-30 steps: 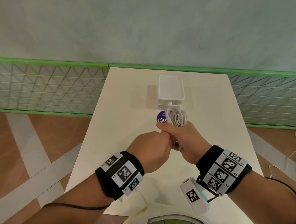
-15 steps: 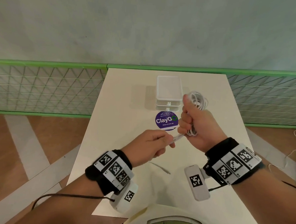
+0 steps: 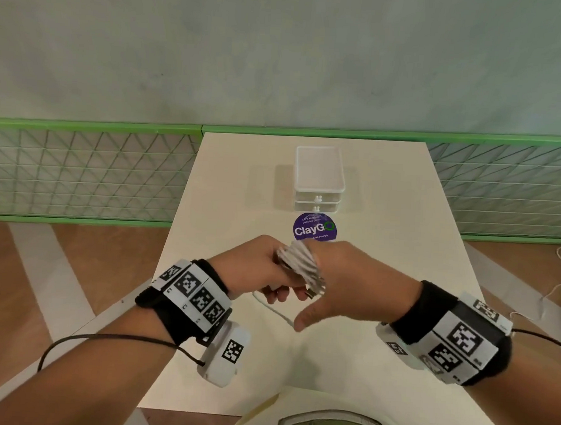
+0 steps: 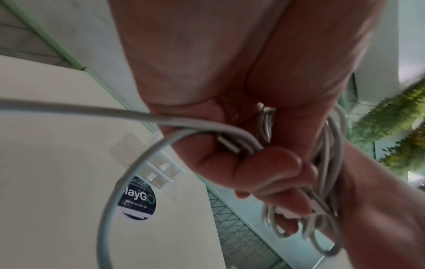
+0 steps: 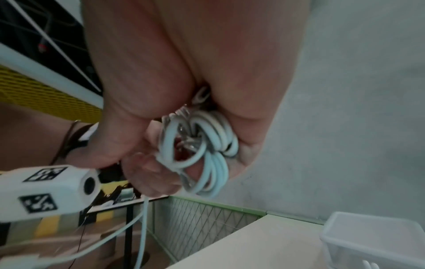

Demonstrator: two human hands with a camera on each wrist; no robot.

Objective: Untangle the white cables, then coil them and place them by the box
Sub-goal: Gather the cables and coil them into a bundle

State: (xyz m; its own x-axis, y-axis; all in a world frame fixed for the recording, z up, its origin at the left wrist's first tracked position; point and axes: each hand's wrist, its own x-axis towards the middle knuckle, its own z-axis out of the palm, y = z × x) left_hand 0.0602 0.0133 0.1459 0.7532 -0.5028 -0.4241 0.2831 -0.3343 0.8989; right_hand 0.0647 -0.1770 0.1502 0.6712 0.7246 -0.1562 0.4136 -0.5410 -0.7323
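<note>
The left hand (image 3: 256, 269) pinches the loose tail of the white cable (image 3: 301, 262) and leads it around the bundle. The right hand (image 3: 347, 280) has a closed grip around the coiled loops, thumb pointing down toward the surface (image 3: 228, 190). Both hands meet above the surface, backs turned up. To do this step well, I think the tail must stay tight and each turn must lie beside the last one. Further away are the purple sticker (image 3: 315, 228) and the white drawer box (image 3: 319, 178), where the coil must go.
</note>
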